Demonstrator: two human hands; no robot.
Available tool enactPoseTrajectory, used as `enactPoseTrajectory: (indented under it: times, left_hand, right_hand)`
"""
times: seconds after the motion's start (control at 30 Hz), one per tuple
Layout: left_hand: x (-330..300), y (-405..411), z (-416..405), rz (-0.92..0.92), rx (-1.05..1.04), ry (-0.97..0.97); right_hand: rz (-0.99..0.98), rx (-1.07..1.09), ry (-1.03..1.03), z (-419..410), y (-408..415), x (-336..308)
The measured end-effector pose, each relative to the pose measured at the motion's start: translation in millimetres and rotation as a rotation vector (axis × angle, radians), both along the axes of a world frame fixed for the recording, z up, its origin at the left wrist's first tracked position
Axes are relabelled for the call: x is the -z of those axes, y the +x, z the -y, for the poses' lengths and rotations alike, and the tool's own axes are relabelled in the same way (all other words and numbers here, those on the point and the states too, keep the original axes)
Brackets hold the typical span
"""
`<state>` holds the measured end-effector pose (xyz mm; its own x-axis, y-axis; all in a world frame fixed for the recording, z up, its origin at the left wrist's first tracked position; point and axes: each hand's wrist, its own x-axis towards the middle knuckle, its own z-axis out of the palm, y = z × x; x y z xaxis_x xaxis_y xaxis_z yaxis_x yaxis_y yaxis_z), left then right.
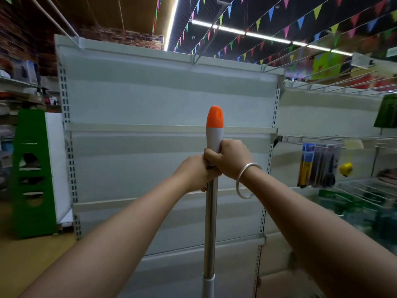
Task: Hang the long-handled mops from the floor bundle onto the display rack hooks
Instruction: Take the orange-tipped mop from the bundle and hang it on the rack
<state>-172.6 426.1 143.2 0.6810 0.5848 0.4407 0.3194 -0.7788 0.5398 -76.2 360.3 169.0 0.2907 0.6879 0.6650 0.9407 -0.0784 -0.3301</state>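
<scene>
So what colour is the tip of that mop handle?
Orange tip, above a white grip section; the head view shows it.

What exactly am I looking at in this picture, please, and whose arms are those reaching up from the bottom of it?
There is no machine here: a person wears a wide-angle camera on the head, so the single picture shows what lies in front of them, and the arms are their own. Both hands grip one mop handle, held upright. The left hand holds the metal shaft; the right hand, with a silver bangle at the wrist, holds the grey grip just above. The orange cap on top has a hanging hole. Behind stands a white display rack whose shelves look bare, with wire hooks projecting along the top. The mop head is out of view.
</scene>
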Motion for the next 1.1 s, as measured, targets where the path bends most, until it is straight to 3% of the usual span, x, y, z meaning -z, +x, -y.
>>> enactPoseTrajectory:
  times: [0.43, 0.83, 1.1]
  left_hand:
    - [-41.2, 200.5, -17.2, 0.209, 0.02, 0.186]
    - [-52.5, 339.9, 11.5, 0.022, 0.171, 0.078]
    - [-97.5, 393.5, 32.1, 0.006, 0.042, 0.009]
  right_hand:
    - [0.119, 0.076, 0.074, -15.0, 196.7, -60.5]
    - [0.125, 0.017, 0.236, 12.5, 334.4, -135.8]
    - [0.104, -0.081, 0.265, 29.0, 380.7, -173.4]
